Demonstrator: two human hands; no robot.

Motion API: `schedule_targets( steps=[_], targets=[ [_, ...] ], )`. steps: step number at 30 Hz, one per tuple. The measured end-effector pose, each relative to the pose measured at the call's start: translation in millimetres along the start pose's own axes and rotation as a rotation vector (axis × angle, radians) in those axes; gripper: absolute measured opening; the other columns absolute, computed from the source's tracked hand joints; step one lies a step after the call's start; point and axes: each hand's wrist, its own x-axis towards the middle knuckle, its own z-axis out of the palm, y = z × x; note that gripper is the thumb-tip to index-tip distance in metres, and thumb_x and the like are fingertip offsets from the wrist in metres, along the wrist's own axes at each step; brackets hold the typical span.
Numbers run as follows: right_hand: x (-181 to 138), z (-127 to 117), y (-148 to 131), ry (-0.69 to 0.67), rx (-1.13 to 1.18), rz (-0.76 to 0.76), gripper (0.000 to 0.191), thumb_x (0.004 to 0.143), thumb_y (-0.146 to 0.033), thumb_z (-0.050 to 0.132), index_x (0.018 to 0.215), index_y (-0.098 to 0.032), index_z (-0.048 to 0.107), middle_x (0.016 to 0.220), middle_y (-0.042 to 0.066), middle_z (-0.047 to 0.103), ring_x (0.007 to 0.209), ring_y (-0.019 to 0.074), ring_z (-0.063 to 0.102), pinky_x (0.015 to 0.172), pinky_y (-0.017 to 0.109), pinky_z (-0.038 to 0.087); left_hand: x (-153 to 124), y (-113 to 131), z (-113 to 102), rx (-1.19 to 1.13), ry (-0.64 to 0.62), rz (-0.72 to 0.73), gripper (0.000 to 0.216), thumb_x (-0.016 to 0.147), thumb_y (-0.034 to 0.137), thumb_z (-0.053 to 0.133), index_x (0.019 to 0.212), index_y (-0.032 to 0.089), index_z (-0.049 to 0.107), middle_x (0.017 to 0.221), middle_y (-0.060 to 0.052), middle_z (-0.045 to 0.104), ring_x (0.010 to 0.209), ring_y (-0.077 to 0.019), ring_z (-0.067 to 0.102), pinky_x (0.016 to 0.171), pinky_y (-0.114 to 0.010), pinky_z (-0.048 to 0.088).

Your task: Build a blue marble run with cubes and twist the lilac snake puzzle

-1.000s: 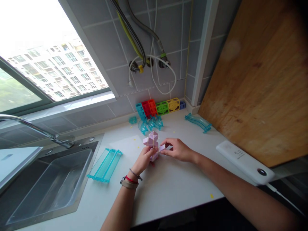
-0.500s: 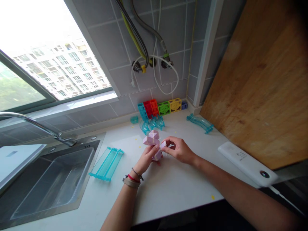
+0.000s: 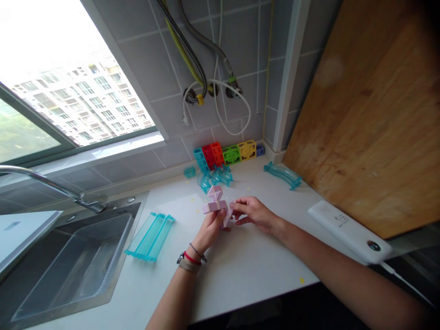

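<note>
A pale pink snake puzzle (image 3: 214, 206), made of faceted wedge segments bent at angles, is held above the white countertop (image 3: 254, 261). My left hand (image 3: 208, 230) grips its lower middle, thumb on top and fingers underneath. From the right, my right hand (image 3: 253, 213) pinches the end segments between thumb and fingertips. Part of the puzzle is hidden behind my fingers. Just beyond it lie curved clear turquoise track pieces (image 3: 216, 176).
Ribbed turquoise panels (image 3: 151, 236) lie left, beside the sink (image 3: 79, 261). Colourful block frames (image 3: 232, 155) line the wall, with a small turquoise block (image 3: 189, 172) near them. A curved turquoise track (image 3: 282, 175) and white power bank (image 3: 349, 231) with cable are at right, by a wooden board (image 3: 367, 119).
The puzzle's segments have turned, so its upper part now shows a different angular shape. Both hands keep hold of it. The whole view has shifted slightly.
</note>
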Motion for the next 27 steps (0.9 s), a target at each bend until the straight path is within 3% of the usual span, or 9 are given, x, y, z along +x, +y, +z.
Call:
schedule_targets(
  steps=[6, 10, 13, 18, 22, 27],
  targets=[
    [0.2, 6.6, 6.8, 0.024, -0.175, -0.066, 0.045, 0.068, -0.054, 0.086, 0.085, -0.016, 0.067, 0.080, 0.002, 0.065, 0.073, 0.0147, 0.062, 0.054, 0.022, 0.054, -0.6, 3.1, 0.4, 0.029, 0.017, 0.002, 0.051, 0.094, 0.061, 0.054, 0.116, 0.016, 0.061, 0.088, -0.006, 0.066, 0.071, -0.0185, 0.064, 0.057, -0.030, 0.058],
    [-0.4, 5.6, 6.5, -0.003, -0.206, -0.079, 0.046, 0.070, -0.053, 0.086, 0.091, -0.017, 0.067, 0.086, 0.002, 0.066, 0.075, 0.0147, 0.062, 0.052, 0.021, 0.051, -1.7, 4.3, 3.6, 0.172, -0.012, 0.027, 0.053, 0.097, 0.065, 0.044, 0.096, 0.015, 0.062, 0.067, -0.002, 0.062, 0.050, -0.0143, 0.059, 0.049, -0.027, 0.050],
    [-2.0, 5.7, 3.9, -0.030, -0.198, -0.070, 0.045, 0.070, -0.052, 0.085, 0.089, -0.016, 0.067, 0.080, 0.002, 0.064, 0.076, 0.0152, 0.062, 0.052, 0.020, 0.050, -2.4, 4.6, 6.4, 0.290, 0.063, 0.061, 0.059, 0.097, 0.068, 0.037, 0.083, 0.016, 0.061, 0.055, 0.000, 0.056, 0.041, -0.0131, 0.052, 0.042, -0.026, 0.044],
    [-3.3, 7.9, 2.1, -0.069, -0.158, -0.099, 0.043, 0.071, -0.048, 0.085, 0.093, -0.016, 0.067, 0.086, 0.003, 0.066, 0.082, 0.0179, 0.065, 0.055, 0.021, 0.051, -2.4, 3.1, 7.6, 0.355, 0.147, 0.073, 0.061, 0.096, 0.070, 0.036, 0.076, 0.018, 0.059, 0.053, 0.001, 0.053, 0.040, -0.0130, 0.050, 0.038, -0.025, 0.042],
    [-5.4, 8.9, 3.6, -0.103, -0.226, -0.251, 0.041, 0.071, -0.044, 0.086, 0.093, -0.017, 0.065, 0.088, 0.004, 0.067, 0.084, 0.0202, 0.065, 0.062, 0.026, 0.054, 0.9, 0.1, 7.6, 0.254, 0.207, -0.029, 0.062, 0.092, 0.076, 0.039, 0.073, 0.018, 0.055, 0.048, 0.002, 0.050, 0.035, -0.0124, 0.046, 0.035, -0.025, 0.037],
    [-12.8, 11.3, 1.1, -0.027, -0.475, -0.449, 0.036, 0.075, -0.044, 0.083, 0.099, -0.022, 0.067, 0.097, 0.004, 0.066, 0.086, 0.0210, 0.064, 0.070, 0.028, 0.056, 3.7, 2.0, 9.2, 0.048, 0.170, -0.121, 0.063, 0.089, 0.078, 0.043, 0.069, 0.019, 0.057, 0.042, 0.003, 0.047, 0.031, -0.0119, 0.042, 0.032, -0.025, 0.036]
  ],
)
